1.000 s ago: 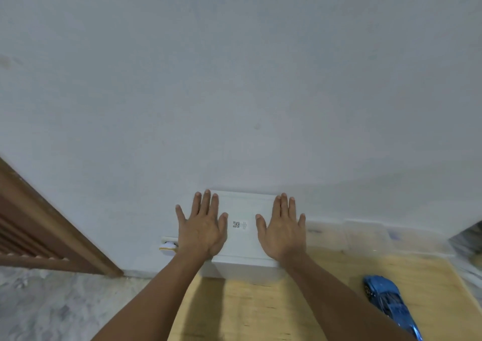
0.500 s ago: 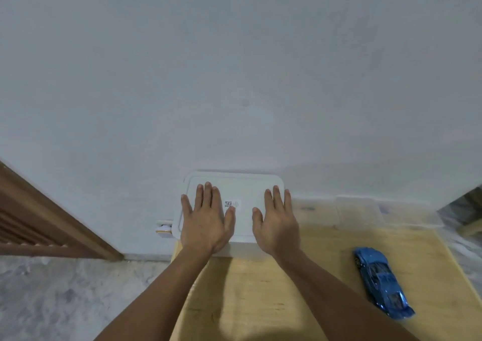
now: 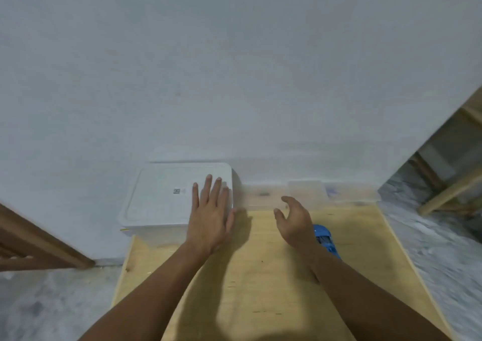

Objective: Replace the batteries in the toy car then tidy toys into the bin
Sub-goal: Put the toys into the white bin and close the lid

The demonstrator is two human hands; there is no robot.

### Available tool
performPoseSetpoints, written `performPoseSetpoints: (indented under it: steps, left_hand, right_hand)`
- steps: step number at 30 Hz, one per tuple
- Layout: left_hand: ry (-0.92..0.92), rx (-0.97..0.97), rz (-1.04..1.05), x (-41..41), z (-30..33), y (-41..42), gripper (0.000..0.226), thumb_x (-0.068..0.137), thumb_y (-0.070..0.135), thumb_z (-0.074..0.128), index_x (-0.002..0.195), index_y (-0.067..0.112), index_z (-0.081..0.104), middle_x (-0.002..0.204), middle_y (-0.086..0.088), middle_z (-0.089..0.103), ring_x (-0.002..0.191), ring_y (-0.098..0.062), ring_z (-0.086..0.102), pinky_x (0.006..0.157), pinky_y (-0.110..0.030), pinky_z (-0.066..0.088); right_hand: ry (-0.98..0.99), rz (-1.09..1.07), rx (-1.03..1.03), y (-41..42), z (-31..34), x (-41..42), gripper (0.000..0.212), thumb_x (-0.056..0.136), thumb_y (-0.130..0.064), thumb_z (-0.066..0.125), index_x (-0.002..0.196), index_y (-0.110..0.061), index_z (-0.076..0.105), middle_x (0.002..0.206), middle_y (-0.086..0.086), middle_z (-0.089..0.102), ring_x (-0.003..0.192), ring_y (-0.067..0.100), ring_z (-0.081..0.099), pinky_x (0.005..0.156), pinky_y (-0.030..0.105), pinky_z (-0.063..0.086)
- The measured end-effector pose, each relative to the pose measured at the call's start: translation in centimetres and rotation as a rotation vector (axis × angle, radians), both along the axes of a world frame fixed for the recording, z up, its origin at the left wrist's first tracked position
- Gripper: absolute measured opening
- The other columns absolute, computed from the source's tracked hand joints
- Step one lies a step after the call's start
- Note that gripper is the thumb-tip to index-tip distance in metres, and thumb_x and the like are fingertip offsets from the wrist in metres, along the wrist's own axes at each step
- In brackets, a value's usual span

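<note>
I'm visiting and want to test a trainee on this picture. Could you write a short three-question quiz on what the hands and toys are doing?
1. True or false: the left hand lies flat on the closed lid of the white bin.
2. What is the right hand holding? A) the blue toy car B) a battery C) nothing
3. Fill in: the blue toy car lies on the wooden ____, partly hidden by the right forearm.

Key: 1 true. 2 C; its fingers are loosely curled above the table, clear of the bin. 3 table.
</note>
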State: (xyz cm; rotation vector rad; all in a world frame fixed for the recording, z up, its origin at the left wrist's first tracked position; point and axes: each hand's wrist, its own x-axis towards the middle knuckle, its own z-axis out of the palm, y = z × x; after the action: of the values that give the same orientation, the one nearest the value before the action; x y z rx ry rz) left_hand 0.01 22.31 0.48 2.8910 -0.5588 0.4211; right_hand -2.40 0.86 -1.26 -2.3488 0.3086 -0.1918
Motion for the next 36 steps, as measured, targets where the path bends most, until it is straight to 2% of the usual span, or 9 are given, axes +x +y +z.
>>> performPoseSetpoints:
  steps: [4,7,9,10,12,14,18,27,36]
  left_hand:
    - [-0.066,0.015,-0.341,-3.1,-1.8,-5.6,0.05,0.091,0.033,0.046,0.127,0.001,0.06,0.143,-0.02,0.048,0.14,-0.038,0.036,0.113,-0.056,0.025]
    - [0.092,0.099,-0.364,-5.4,-4.1,-8.2,0.057,0.089,0.036,0.04,0.134,0.003,0.053,0.143,-0.018,0.05,0.139,-0.034,0.033,0.114,-0.05,0.023]
    - [0.27,0.207,-0.256,-6.6,-5.8,-8.9,0.067,0.095,0.04,0.029,0.151,0.004,0.025,0.157,-0.018,0.025,0.147,-0.033,0.012,0.121,-0.05,0.007]
    - [0.396,0.243,-0.181,-7.1,-6.8,-9.0,0.071,0.097,0.044,0.026,0.154,0.006,0.009,0.161,-0.016,0.009,0.149,-0.033,0.001,0.121,-0.051,0.0]
    - [0.564,0.266,-0.056,-8.2,-8.1,-8.9,0.079,0.096,0.053,0.03,0.153,0.009,-0.003,0.162,-0.015,-0.008,0.148,-0.036,-0.01,0.119,-0.056,-0.004]
    - [0.643,0.257,0.02,-8.9,-9.2,-8.4,0.084,0.093,0.057,0.035,0.153,0.01,-0.001,0.161,-0.017,-0.012,0.147,-0.039,-0.014,0.116,-0.062,-0.004]
    - [0.735,0.261,0.141,-9.2,-9.9,-6.9,0.091,0.085,0.065,0.042,0.152,0.016,0.005,0.161,-0.013,-0.012,0.147,-0.04,-0.012,0.109,-0.069,0.003]
    - [0.896,0.189,0.141,-8.3,-10.2,-5.4,0.102,0.077,0.062,0.06,0.152,0.031,-0.002,0.161,0.0,-0.019,0.148,-0.03,-0.017,0.108,-0.072,0.011]
    - [0.895,0.198,0.133,-8.2,-9.9,-5.3,0.101,0.079,0.061,0.061,0.153,0.031,-0.001,0.161,0.0,-0.018,0.148,-0.03,-0.017,0.11,-0.07,0.013]
  right_hand:
    - [0.203,-0.066,-0.048,-6.1,-0.4,-2.3,0.043,0.084,-0.02,0.066,0.124,-0.005,0.058,0.124,0.009,0.061,0.117,0.028,0.055,0.098,0.036,0.043]
    - [0.355,-0.083,-0.067,-8.6,-1.4,-3.9,0.041,0.074,-0.03,0.061,0.108,-0.008,0.061,0.111,0.009,0.061,0.103,0.028,0.057,0.082,0.036,0.049]
    - [0.418,-0.07,-0.099,-9.5,-2.3,-4.9,0.045,0.066,-0.04,0.058,0.103,-0.013,0.056,0.104,0.006,0.058,0.097,0.027,0.056,0.072,0.03,0.044]
    - [0.445,-0.057,-0.113,-9.8,-2.8,-5.4,0.055,0.068,-0.04,0.064,0.116,-0.015,0.054,0.11,0.006,0.056,0.102,0.026,0.055,0.075,0.029,0.042]
    - [0.48,-0.036,-0.133,-9.9,-3.5,-6.1,0.079,0.072,-0.036,0.075,0.139,-0.015,0.038,0.123,0.008,0.051,0.11,0.024,0.053,0.079,0.028,0.041]
    - [0.5,-0.035,-0.129,-9.8,-4.0,-6.6,0.088,0.07,-0.034,0.078,0.142,-0.018,0.03,0.122,0.007,0.052,0.106,0.023,0.054,0.078,0.029,0.044]
    - [0.5,-0.032,-0.143,-9.2,-4.1,-7.4,0.086,0.066,-0.032,0.078,0.139,-0.022,0.034,0.111,0.003,0.057,0.094,0.021,0.057,0.075,0.032,0.05]
    - [0.455,0.05,-0.193,-3.6,-3.8,-9.5,0.084,0.069,-0.045,0.078,0.14,-0.027,0.037,0.128,-0.001,0.051,0.116,0.017,0.05,0.089,0.028,0.046]
    - [0.439,0.023,-0.253,-1.5,-3.6,-9.5,0.087,0.072,-0.054,0.074,0.142,-0.025,0.032,0.131,0.001,0.048,0.115,0.018,0.051,0.088,0.027,0.046]
